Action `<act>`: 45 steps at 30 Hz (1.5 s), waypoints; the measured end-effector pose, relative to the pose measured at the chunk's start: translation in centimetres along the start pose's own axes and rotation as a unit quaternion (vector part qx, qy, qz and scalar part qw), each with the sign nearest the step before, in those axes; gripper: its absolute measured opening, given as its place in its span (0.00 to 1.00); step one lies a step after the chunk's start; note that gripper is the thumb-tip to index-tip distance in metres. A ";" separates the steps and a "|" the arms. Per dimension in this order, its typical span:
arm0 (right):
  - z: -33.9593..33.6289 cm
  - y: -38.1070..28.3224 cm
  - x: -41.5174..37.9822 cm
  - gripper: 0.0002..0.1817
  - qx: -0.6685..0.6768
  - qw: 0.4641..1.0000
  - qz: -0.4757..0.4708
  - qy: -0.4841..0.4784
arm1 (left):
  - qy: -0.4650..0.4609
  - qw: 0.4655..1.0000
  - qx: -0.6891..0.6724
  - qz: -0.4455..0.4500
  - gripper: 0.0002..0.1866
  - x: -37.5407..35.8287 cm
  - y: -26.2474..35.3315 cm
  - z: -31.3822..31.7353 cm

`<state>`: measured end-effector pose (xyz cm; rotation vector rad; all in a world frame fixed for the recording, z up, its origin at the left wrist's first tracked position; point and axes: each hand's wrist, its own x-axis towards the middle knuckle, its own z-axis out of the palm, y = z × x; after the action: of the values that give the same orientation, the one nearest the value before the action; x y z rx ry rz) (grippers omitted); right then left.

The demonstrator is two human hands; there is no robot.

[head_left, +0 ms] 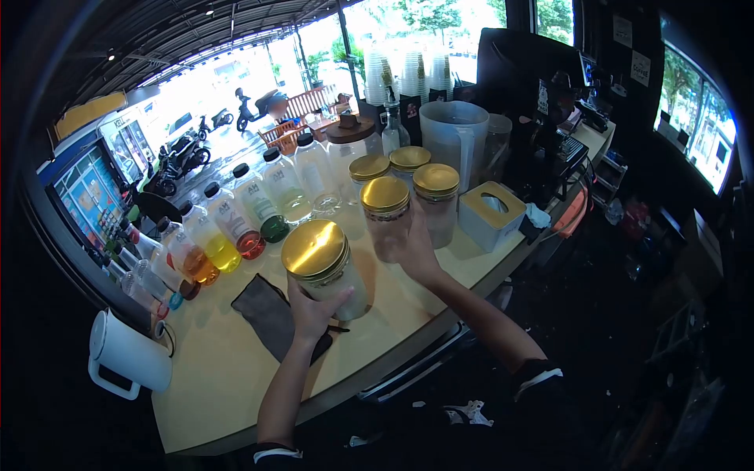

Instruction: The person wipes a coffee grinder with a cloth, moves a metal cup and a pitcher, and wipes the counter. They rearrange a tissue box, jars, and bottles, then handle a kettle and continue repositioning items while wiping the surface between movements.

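My left hand (pixel 312 308) is wrapped round the lower side of a large clear jar with a shiny gold lid (pixel 316 250), near the counter's front. To its right, my right hand (pixel 418 250) grips the side of another gold-lidded jar (pixel 385 208). Close behind that one, three more such jars stand together, among them a right-hand one (pixel 437 182). A dark grey cloth (pixel 271 314) lies flat left of my left hand, and a thin dark object (pixel 338 329) pokes out by the wrist.
Bottles with coloured liquids, one yellow (pixel 220 250), line the counter's (pixel 204 377) back left edge. A white kettle (pixel 129 353) stands at the left end. Right of the jars are a tissue box (pixel 491 216) and a big plastic pitcher (pixel 453 133). Stacked cups (pixel 414 74) stand behind.
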<state>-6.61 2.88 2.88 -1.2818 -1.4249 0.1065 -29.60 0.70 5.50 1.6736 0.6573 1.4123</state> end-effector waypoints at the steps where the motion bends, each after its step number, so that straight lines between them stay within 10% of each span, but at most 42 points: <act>1: -0.5 0.0 -0.5 0.50 -0.002 1.000 0.001 0.000 | -0.007 1.000 -0.013 0.000 0.42 0.2 -0.1 0.7; 7: -5.1 -1.8 -5.3 0.53 0.175 0.962 -0.008 -0.210 | -0.058 0.998 -0.040 0.007 0.42 1.0 -1.5 6.4; 16: -8.8 3.0 -6.1 0.55 0.109 0.990 0.081 -0.034 | -0.144 0.986 0.058 0.065 0.55 1.8 -2.7 13.7; 18: -10.1 4.2 -5.6 0.56 0.053 0.993 0.107 -0.024 | -0.045 0.991 0.087 0.088 0.57 1.9 -2.7 13.3; 25: -11.4 6.1 -4.6 0.52 0.037 0.993 0.113 0.023 | -0.051 0.991 0.042 -0.112 0.58 3.8 -9.5 13.3; 34: -10.0 5.3 -5.9 0.60 -0.009 0.996 0.035 0.078 | -0.077 0.988 0.118 -0.062 0.56 3.0 -9.0 12.9; 42: -7.5 -1.1 -5.3 0.41 -0.158 0.955 -0.155 0.197 | -0.139 0.966 0.219 -0.026 0.52 0.1 -3.5 6.5; 45: -4.0 -4.1 -5.3 0.26 -0.071 0.977 -0.203 -0.005 | -0.126 0.953 0.274 0.025 0.48 -1.3 -2.1 2.6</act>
<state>-7.45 -4.83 3.57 -1.0775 -1.6983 -0.2698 -27.17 0.04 2.96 2.2713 0.9196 1.0734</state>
